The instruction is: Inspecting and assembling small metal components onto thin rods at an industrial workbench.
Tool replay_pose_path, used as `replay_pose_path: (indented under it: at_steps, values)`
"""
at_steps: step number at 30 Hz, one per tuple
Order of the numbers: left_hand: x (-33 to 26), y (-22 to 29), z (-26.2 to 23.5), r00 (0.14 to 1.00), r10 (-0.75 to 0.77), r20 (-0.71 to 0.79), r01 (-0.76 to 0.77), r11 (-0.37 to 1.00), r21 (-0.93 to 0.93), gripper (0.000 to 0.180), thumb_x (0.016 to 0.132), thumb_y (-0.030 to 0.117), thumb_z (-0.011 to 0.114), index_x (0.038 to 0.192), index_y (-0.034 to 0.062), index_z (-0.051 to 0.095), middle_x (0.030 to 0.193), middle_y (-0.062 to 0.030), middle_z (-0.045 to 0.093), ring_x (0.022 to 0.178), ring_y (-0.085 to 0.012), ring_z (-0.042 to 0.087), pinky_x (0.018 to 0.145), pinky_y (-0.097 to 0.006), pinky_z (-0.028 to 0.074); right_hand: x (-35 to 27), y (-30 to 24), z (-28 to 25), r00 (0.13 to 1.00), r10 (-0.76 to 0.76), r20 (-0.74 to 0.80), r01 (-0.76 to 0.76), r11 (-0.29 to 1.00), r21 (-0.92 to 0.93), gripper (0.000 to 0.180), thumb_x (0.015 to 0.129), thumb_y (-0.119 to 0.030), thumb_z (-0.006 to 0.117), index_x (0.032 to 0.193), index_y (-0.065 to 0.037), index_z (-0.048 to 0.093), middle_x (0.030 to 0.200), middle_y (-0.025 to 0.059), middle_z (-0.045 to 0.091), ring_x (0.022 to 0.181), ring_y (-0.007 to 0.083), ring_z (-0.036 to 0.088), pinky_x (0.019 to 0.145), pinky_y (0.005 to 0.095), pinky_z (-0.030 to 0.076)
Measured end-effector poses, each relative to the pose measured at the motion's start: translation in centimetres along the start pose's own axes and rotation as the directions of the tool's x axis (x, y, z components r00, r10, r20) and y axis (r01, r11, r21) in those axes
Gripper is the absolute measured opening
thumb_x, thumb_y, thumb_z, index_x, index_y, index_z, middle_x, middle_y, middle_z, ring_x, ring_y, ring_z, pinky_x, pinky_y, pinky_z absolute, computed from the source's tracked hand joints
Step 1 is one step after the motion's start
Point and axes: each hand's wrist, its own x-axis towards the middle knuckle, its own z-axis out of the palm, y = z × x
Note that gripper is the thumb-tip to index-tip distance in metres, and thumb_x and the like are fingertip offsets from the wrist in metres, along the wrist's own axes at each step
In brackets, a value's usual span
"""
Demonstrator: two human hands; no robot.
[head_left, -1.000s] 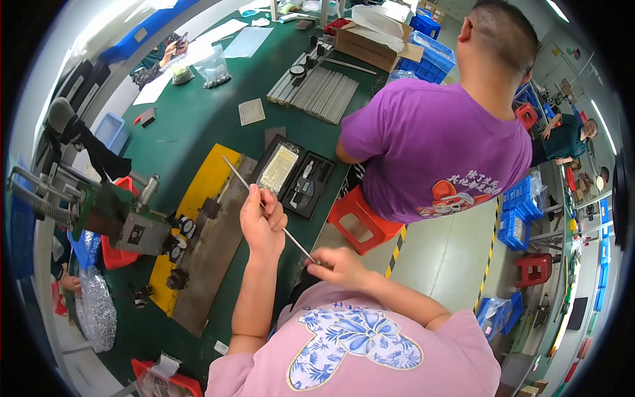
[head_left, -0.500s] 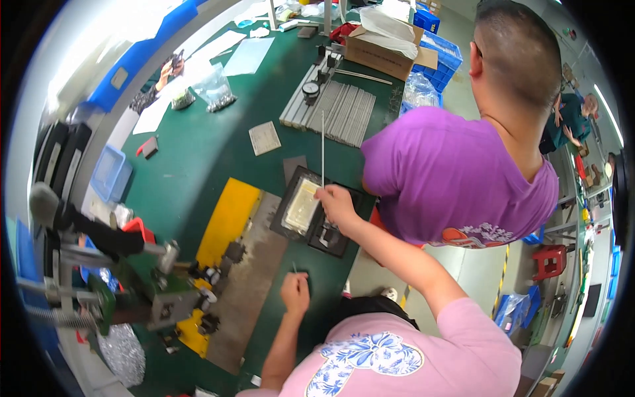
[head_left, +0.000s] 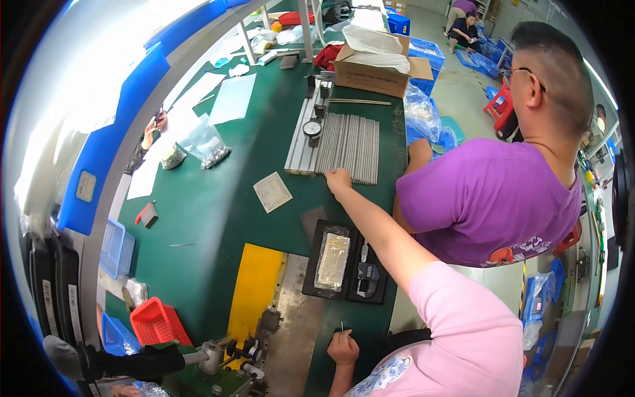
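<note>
My right arm reaches across the bench, and my right hand [head_left: 338, 180] is closed at the near ends of a row of thin grey metal rods [head_left: 357, 149], pinching one by its end. A dial gauge [head_left: 311, 128] on a metal rail fixture [head_left: 301, 149] stands along the row's left side. My left hand [head_left: 343, 348] is closed low over the bench edge, and a short thin pin [head_left: 342, 325] sticks up from its fingers. Between my hands lie a black case with a digital micrometer [head_left: 366, 274] and a plastic-wrapped pale block [head_left: 333, 261].
A co-worker in a purple shirt [head_left: 489, 198] stands close on the right. A yellow plate [head_left: 251, 291] and clamping fixture [head_left: 248, 354] sit at the near left, by a red basket [head_left: 159, 322]. Beyond the rods is a cardboard box [head_left: 372, 76]; another person's hand [head_left: 156, 126] shows far left.
My right hand has moved forward with the rod from above the micrometer case to the near ends of the row. The view has shifted; my left hand stays closed on the pin.
</note>
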Motion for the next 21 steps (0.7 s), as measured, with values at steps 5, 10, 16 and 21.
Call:
replay_pose_path:
  at_steps: [5,10,16,21]
  values:
    - [0.9,-0.6,0.3,0.999,0.046,0.019,-0.048,0.991,0.122,0.013,0.063,0.005,0.047,0.072,0.0086,0.056,0.065,-0.0091,0.052,0.055,-0.0279,0.052,0.047,-0.037,0.041,-3.3,1.2,-1.6,0.938,-0.328,0.112,0.284,0.913,0.293,0.018,0.068,-0.017,0.054,0.074,-0.002,0.059,0.073,0.0155,0.059,0.067,0.0290,0.057,0.058,0.0391,0.045]
    - [0.5,-3.3,0.1,0.997,0.061,-0.054,-0.050,0.981,0.186,0.010,0.066,0.004,0.043,0.070,0.0034,0.053,0.067,-0.0145,0.050,0.061,-0.0325,0.050,0.053,-0.041,0.039,-21.7,6.3,-9.4,0.623,-0.587,0.517,0.246,0.775,0.583,0.020,0.081,-0.021,0.045,0.080,-0.003,0.055,0.072,0.0042,0.054,0.068,0.0125,0.049,0.060,0.0267,0.041]
    - [0.1,-3.8,0.1,0.996,0.058,0.072,-0.073,0.971,0.229,0.019,0.077,0.013,0.044,0.087,0.0011,0.056,0.079,-0.0208,0.055,0.069,-0.0360,0.051,0.065,-0.041,0.041,-26.5,21.2,-30.5,0.750,-0.474,0.462,0.264,0.854,0.448,0.025,0.071,-0.013,0.041,0.090,-0.005,0.055,0.091,0.0120,0.057,0.089,0.0252,0.053,0.078,0.0343,0.040]
    - [-0.2,-0.1,0.6,0.982,0.169,0.081,-0.185,0.939,0.291,0.019,0.076,0.012,0.044,0.085,0.0015,0.057,0.078,-0.0202,0.055,0.068,-0.0356,0.051,0.064,-0.041,0.041,-27.3,28.5,-44.1,0.986,-0.111,0.127,0.061,0.937,0.345,0.021,0.074,-0.011,0.040,0.088,-0.006,0.055,0.070,0.0050,0.052,0.066,0.0141,0.049,0.060,0.0275,0.039]
